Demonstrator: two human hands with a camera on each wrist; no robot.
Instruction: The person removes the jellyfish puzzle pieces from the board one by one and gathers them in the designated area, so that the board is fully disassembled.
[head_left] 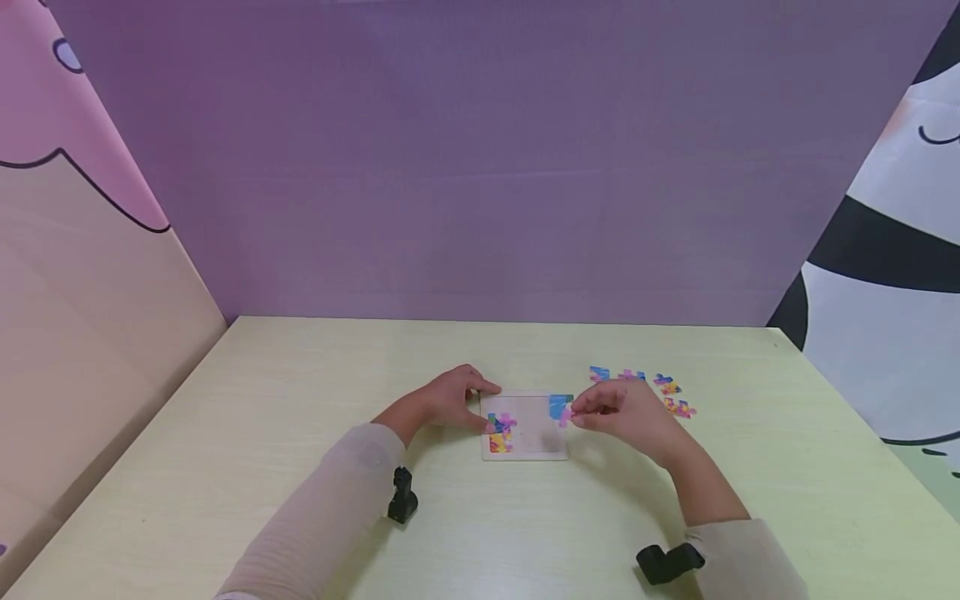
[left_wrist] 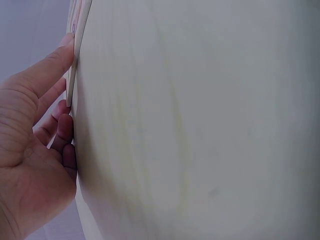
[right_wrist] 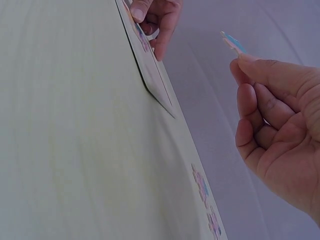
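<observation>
A small pale puzzle board (head_left: 534, 442) lies flat near the middle of the table, with coloured pieces (head_left: 501, 432) fitted at its left side and a blue piece (head_left: 559, 403) at its top right corner. My left hand (head_left: 450, 398) rests at the board's left edge, thumb and fingers straight against the board's edge (left_wrist: 73, 80). My right hand (head_left: 622, 410) hovers just above the board's right side and pinches a pink and blue puzzle piece (right_wrist: 232, 42) between its fingertips. In the right wrist view the board (right_wrist: 156, 85) appears edge-on, with the left hand (right_wrist: 156, 19) beyond it.
Several loose coloured pieces (head_left: 651, 390) lie on the table (head_left: 300, 417) right of the board, behind my right hand. A purple wall stands at the table's far edge. Patterned cloth panels close off both sides.
</observation>
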